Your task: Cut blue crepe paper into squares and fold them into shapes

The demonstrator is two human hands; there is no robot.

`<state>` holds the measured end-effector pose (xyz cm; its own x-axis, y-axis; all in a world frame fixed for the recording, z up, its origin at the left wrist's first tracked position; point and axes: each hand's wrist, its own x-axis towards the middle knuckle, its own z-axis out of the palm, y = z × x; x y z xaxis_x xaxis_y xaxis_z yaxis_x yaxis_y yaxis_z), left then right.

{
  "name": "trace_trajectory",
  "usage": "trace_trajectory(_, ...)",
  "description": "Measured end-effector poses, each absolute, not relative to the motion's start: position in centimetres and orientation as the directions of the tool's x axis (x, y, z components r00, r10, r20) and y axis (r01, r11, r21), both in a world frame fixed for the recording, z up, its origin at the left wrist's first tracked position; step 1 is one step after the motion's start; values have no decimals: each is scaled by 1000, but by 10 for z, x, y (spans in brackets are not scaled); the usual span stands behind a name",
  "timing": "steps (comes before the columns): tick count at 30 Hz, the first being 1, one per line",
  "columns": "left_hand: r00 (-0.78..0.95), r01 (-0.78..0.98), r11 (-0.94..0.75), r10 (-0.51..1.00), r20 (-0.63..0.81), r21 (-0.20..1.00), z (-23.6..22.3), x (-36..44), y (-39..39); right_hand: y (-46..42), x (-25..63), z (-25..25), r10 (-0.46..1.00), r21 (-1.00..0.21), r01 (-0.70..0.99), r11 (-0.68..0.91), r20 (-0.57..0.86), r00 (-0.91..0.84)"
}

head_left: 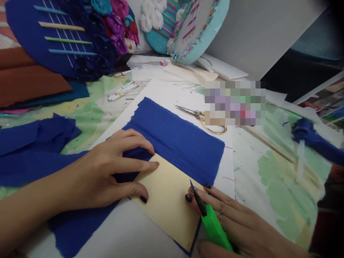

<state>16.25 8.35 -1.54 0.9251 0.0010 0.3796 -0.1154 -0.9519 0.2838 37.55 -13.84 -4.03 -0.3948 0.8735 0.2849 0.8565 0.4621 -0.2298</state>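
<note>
A sheet of dark blue crepe paper (177,139) lies on a white board (166,93). On top of it rests a cream card rectangle (166,200). My left hand (113,172) presses flat on the crepe paper and the card's left edge, fingers stretched out. My right hand (242,225) grips green-handled scissors (212,225), whose dark blades point at the card's right edge where it meets the blue paper.
Gold-handled scissors (206,120) lie beyond the blue sheet. A blue glue gun (314,138) with a glue stick sits at the right. More blue crepe (34,143) is heaped at the left. Flower-decorated round boards (67,36) and markers (122,91) stand at the back.
</note>
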Motion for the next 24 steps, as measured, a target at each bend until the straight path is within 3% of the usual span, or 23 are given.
trace_trajectory(6, 926, -110, -948, 11, 377, 300, -17, 163, 84, -146, 376, -65, 866, -220, 861, 459, 329, -377)
trace_trajectory(15, 927, -114, -944, 12, 375, 311, -18, 165, 85, -145, 373, -62, 851, -178, 884, 431, 407, -333)
trace_trajectory(24, 928, -104, -944, 21, 371, 314, -16, 167, 84, -147, 375, -61, 862, -172, 889, 423, 377, -338)
